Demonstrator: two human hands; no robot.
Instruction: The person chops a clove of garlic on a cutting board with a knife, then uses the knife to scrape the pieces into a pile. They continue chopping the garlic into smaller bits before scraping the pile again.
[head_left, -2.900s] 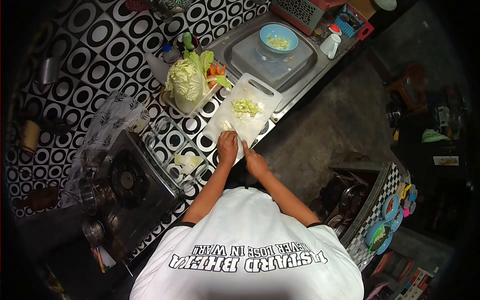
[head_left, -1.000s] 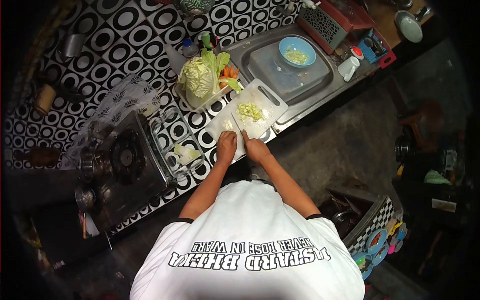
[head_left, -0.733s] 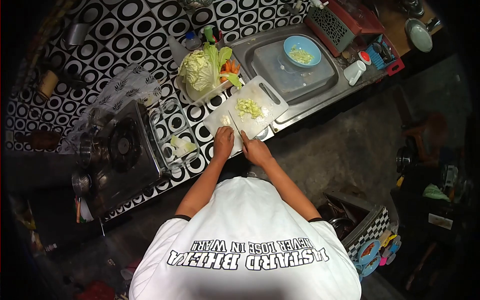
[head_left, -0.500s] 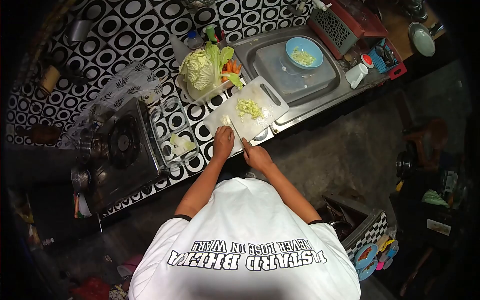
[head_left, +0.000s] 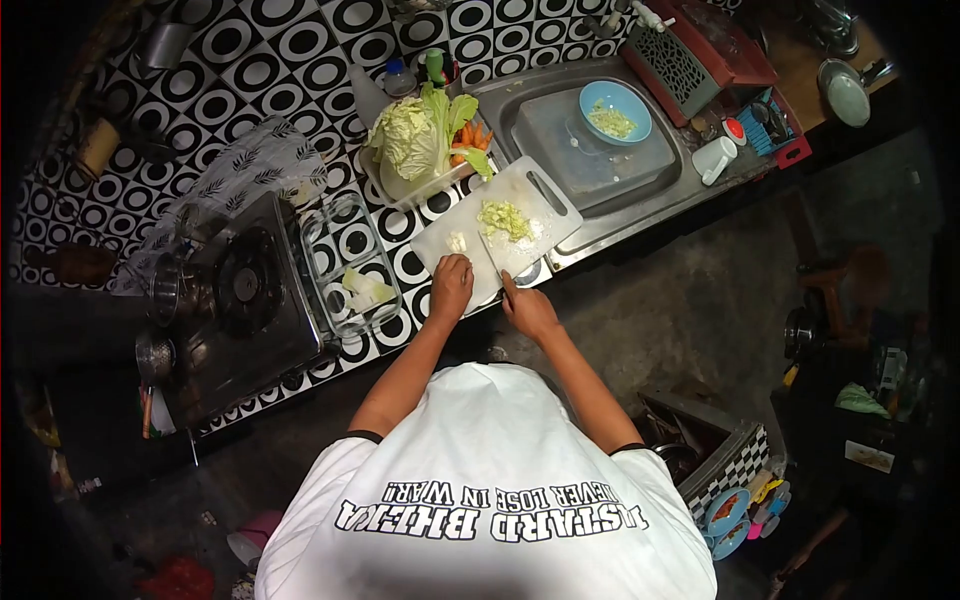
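A white cutting board point(head_left: 552, 236) lies across the counter edge beside the sink. My right hand point(head_left: 530, 310) is closed around the handle of a knife, whose thin blade point(head_left: 490, 258) reaches up the board to the chopped cabbage point(head_left: 507, 221). My left hand point(head_left: 452, 286) rests on the board's left part, fingers bunched together at a small pale cabbage piece point(head_left: 456, 242); its lower part is hidden by the fingers. The blade stands apart from my left fingers.
A tub point(head_left: 437, 188) holds a whole cabbage point(head_left: 408, 140) and carrots point(head_left: 468, 145). Left are a glass dish point(head_left: 318, 228) with cabbage pieces point(head_left: 366, 290) and a stove point(head_left: 250, 330). A blue bowl point(head_left: 640, 103) of chopped vegetable stands over the sink point(head_left: 670, 180), near a white mug point(head_left: 714, 160).
The knife and my right hand have moved right, away from my left fingers to the chopped pile. My left hand stays by the pale piece. The view has shifted slightly.
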